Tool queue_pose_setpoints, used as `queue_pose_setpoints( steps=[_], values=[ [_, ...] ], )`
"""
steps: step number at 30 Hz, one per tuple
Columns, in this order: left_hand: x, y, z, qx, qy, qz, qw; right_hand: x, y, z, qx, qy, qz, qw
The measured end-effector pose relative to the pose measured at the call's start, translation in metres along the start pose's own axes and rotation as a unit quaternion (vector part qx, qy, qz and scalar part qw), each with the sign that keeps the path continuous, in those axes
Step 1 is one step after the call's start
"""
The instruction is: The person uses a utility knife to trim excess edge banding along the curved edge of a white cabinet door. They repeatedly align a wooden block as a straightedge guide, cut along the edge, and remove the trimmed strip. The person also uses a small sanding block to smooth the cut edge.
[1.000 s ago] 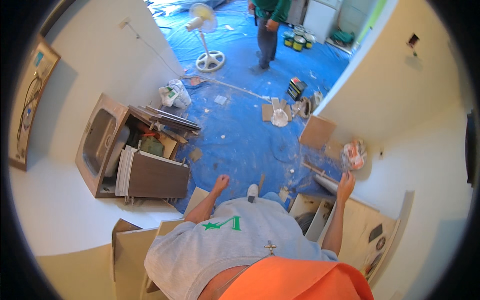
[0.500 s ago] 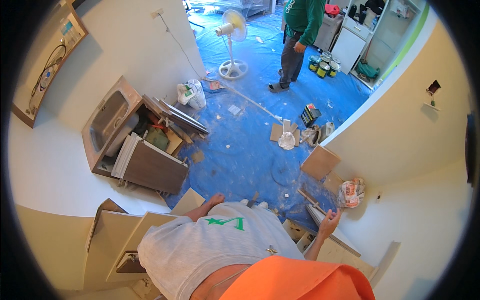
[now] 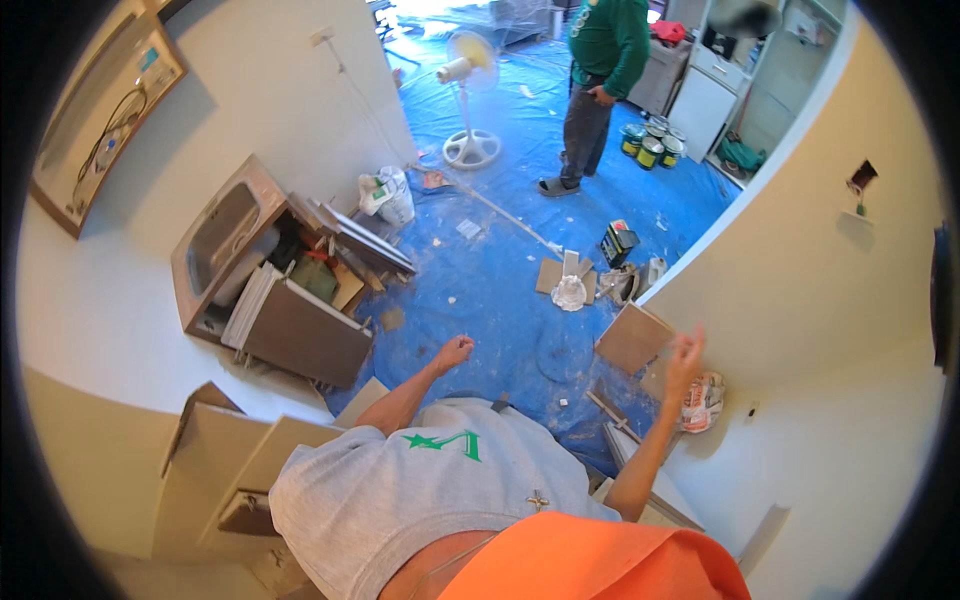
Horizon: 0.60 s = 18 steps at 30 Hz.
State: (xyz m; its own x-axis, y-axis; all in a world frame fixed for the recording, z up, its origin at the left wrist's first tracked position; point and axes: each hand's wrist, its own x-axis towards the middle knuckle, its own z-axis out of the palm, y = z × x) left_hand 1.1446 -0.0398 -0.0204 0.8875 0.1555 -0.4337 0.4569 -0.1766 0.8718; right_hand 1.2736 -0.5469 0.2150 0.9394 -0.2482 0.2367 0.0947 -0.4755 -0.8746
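My left hand (image 3: 453,353), low centre over the blue plastic sheet (image 3: 500,370), has its fingers curled; anything inside is too small to make out. My right hand (image 3: 686,357) is raised beside a leaning brown board (image 3: 630,340), slightly blurred, fingers apart and apparently empty. A crumpled white-and-orange bag (image 3: 702,402) lies just below it against the wall. To my left, stacked cabinet panels (image 3: 295,330) lean by a loose sink unit (image 3: 225,240), and pale boards (image 3: 205,465) stand behind my left arm.
Another person in a green top (image 3: 610,50) stands beyond the wall opening, near a pedestal fan (image 3: 460,72) and several paint cans (image 3: 648,152). A white sack (image 3: 390,195), a cable and scattered board scraps (image 3: 565,275) lie on the sheet. A shelf unit (image 3: 105,130) hangs upper left.
My left hand has lifted forward and rightward from beside my body. My right hand has risen higher. The view has tilted up, showing more of the other person, whose feet have shifted slightly.
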Motion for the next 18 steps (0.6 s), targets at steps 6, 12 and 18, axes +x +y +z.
queue_pose_setpoints(
  steps=[6, 12, 18],
  values=[
    [-0.076, -0.093, -0.020, 0.123, 0.031, -0.132, 0.983, -0.126, 0.118, 0.130, -0.113, -0.352, 0.036, 0.928],
    [-0.133, -0.152, -0.047, 0.029, 0.166, -0.183, 0.969, -0.238, 0.203, 0.176, 0.050, -0.474, 0.425, 0.770],
    [-0.099, -0.149, -0.057, 0.018, 0.135, -0.160, 0.978, -0.239, 0.285, 0.155, 0.048, -0.279, 0.550, 0.785]
  ],
)
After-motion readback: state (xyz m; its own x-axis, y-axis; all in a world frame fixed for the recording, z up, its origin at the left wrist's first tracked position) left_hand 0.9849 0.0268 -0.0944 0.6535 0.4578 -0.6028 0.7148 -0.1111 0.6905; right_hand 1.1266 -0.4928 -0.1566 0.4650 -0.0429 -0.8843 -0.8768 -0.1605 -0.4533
